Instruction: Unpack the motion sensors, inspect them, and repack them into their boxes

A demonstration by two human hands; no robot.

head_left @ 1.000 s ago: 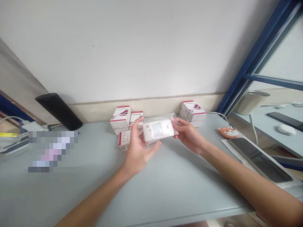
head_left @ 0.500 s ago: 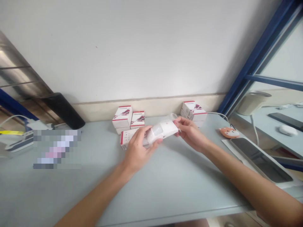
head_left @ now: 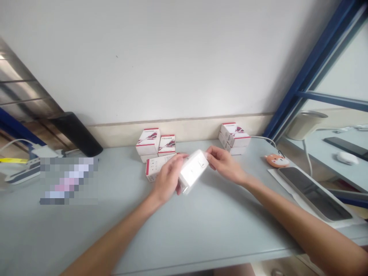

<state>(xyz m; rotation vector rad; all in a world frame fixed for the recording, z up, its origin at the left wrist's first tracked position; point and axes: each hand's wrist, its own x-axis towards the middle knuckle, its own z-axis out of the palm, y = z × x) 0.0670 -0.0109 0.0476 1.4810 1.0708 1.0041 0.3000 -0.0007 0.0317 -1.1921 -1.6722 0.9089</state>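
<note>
Both my hands hold a small white plastic device in a clear wrapper just above the grey table. My left hand grips its near left end with curled fingers. My right hand pinches its far right end. The device's plain back faces up, tilted. Right behind my left hand lies a white-and-red box on its side.
Two white-and-red boxes stand by the wall, and a small stack of them is further right. An orange fox-shaped object and a dark tablet lie at the right. A black cylinder leans at the left.
The device has been turned over between my hands: its sensor window faced up before, now its plain back shows. It has also come slightly lower and nearer.
</note>
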